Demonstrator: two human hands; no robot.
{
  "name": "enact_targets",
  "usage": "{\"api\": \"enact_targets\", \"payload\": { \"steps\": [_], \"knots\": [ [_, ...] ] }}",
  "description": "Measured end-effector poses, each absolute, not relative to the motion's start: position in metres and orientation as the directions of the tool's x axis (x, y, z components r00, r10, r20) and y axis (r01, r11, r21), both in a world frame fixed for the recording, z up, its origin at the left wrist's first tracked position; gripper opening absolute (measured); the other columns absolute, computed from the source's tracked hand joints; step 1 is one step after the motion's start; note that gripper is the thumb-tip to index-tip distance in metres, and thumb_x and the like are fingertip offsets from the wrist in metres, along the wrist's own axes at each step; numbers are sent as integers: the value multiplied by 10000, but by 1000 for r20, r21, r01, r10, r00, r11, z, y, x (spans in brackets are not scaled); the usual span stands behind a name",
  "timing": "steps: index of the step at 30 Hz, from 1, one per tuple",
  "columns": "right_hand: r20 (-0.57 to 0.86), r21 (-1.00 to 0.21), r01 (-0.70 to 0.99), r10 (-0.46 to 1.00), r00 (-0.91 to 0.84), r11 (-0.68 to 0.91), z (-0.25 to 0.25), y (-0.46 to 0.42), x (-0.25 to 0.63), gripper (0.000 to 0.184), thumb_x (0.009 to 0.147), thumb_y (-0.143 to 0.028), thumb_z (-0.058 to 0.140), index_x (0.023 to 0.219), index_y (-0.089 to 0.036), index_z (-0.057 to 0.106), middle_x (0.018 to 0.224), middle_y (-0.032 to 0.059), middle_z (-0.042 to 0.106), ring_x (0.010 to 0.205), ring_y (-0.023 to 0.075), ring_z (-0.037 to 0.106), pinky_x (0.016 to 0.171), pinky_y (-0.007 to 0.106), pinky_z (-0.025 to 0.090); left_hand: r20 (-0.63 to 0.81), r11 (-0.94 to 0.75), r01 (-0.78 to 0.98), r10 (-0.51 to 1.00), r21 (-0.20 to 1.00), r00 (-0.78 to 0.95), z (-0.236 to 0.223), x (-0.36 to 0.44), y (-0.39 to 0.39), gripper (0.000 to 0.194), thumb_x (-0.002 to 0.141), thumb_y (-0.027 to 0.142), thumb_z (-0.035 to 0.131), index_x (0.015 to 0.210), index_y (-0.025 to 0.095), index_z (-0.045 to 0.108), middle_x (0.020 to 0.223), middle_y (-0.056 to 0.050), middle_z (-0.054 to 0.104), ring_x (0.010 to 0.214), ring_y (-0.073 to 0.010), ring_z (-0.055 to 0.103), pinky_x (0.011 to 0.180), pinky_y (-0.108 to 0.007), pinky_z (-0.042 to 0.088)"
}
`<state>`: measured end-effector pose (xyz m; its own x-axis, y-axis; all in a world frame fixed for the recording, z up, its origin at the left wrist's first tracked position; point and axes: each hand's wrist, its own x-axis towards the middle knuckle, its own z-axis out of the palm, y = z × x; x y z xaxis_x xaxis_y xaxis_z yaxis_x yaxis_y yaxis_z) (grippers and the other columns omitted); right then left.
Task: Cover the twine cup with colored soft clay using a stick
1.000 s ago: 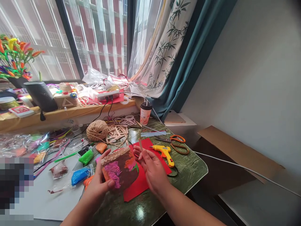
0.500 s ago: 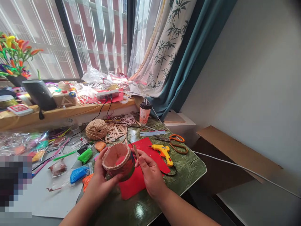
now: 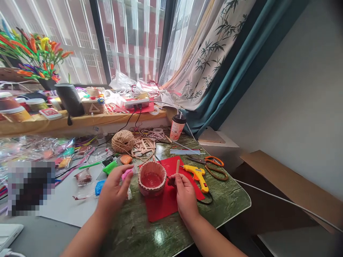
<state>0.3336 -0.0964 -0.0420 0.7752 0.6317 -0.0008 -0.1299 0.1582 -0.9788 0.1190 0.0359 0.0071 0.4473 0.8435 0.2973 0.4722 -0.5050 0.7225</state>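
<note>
A small round clay-covered bowl (image 3: pixel 151 178) stands upright on a red sheet (image 3: pixel 166 196) on the green table. My right hand (image 3: pixel 183 192) is just right of the bowl, closed on a wooden stick (image 3: pixel 177 167) that points up. My left hand (image 3: pixel 114 189) hovers left of the bowl, apart from it, fingers pinched on a small clear bag of pink clay (image 3: pixel 127 175).
A yellow glue gun (image 3: pixel 198 175) and orange scissors (image 3: pixel 214 166) lie right of the red sheet. Behind are a twine ball (image 3: pixel 122 141), wooden sticks (image 3: pixel 143 145) and a lidded cup (image 3: pixel 177 127). Bags of coloured clay (image 3: pixel 88 176) lie at left. The table edge runs at right.
My left hand set the bowl down upright on the red sheet and let go, then took a pink clay bag. The camera view shifted left.
</note>
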Motion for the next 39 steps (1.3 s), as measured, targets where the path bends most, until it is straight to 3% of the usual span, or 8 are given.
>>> {"api": "enact_targets", "payload": {
  "steps": [4, 9, 14, 18, 23, 28, 33, 39],
  "knots": [
    [-26, -987, -119, 623, 782, 108, -44, -98, 334, 570, 820, -773, 783, 887, -207, 783, 711, 25, 697, 683, 220, 629, 683, 349, 521, 273, -500, 630, 862, 595, 427, 13, 104, 67, 442, 1018, 598, 514, 915, 256, 775, 966, -90, 821, 986, -328, 737, 939, -432, 548],
    [-23, -985, -126, 642, 767, 115, -42, -97, 332, 592, 830, -750, 785, 1047, -199, 796, 669, -16, 637, 629, 194, 563, 627, 322, 469, 198, -572, 719, 817, 395, 542, -9, 117, 73, 428, 903, 400, 659, 1285, 229, 748, 1344, -143, 789, 1253, -389, 685, 1022, -479, 504],
    [-39, -979, -159, 646, 762, 128, -43, -97, 332, 580, 825, -736, 795, 1029, -193, 775, 684, -17, 627, 624, 179, 537, 601, 301, 440, 131, -601, 752, 797, 273, 590, -11, 119, 69, 270, 938, 333, 600, 1106, 231, 785, 1154, -134, 824, 1117, -393, 717, 921, -499, 509],
    [-54, -977, -176, 652, 756, 123, -44, -97, 332, 586, 822, -741, 795, 1020, -190, 767, 683, -15, 625, 622, 177, 524, 577, 292, 418, 140, -603, 755, 796, 256, 588, -5, 113, 72, 323, 990, 452, 555, 1048, 228, 779, 1233, -142, 799, 1167, -371, 699, 968, -501, 501],
    [-57, -977, -180, 668, 742, 117, -44, -96, 332, 559, 817, -735, 800, 979, -202, 752, 674, -19, 617, 602, 175, 516, 555, 294, 398, 164, -595, 764, 804, 251, 572, -10, 116, 72, 482, 1043, 415, 449, 1413, 240, 703, 1522, -140, 699, 1424, -359, 595, 1105, -530, 435],
    [-57, -976, -184, 683, 728, 115, -44, -98, 332, 503, 831, -705, 803, 935, -218, 733, 683, -15, 631, 608, 184, 538, 581, 305, 423, 154, -598, 764, 801, 243, 579, -8, 115, 74, 451, 1071, 410, 398, 1175, 268, 813, 1296, -94, 821, 1241, -325, 710, 1035, -471, 496],
    [-62, -969, -209, 694, 717, 130, -46, -98, 332, 488, 865, -706, 771, 946, -232, 694, 683, -17, 635, 603, 188, 547, 580, 308, 441, 199, -479, 854, 874, 204, 443, -5, 99, 90, 539, 1040, 361, 430, 1490, 136, 622, 1510, -218, 670, 1388, -420, 610, 1050, -557, 510],
    [-72, -962, -236, 706, 704, 136, -47, -97, 331, 497, 874, -718, 758, 952, -237, 659, 676, -28, 617, 577, 177, 529, 543, 294, 417, 163, -471, 867, 879, 160, 447, -7, 94, 94, 507, 991, 311, 512, 1446, 127, 641, 1443, -203, 719, 1331, -415, 648, 1016, -563, 521]
  ]
}}
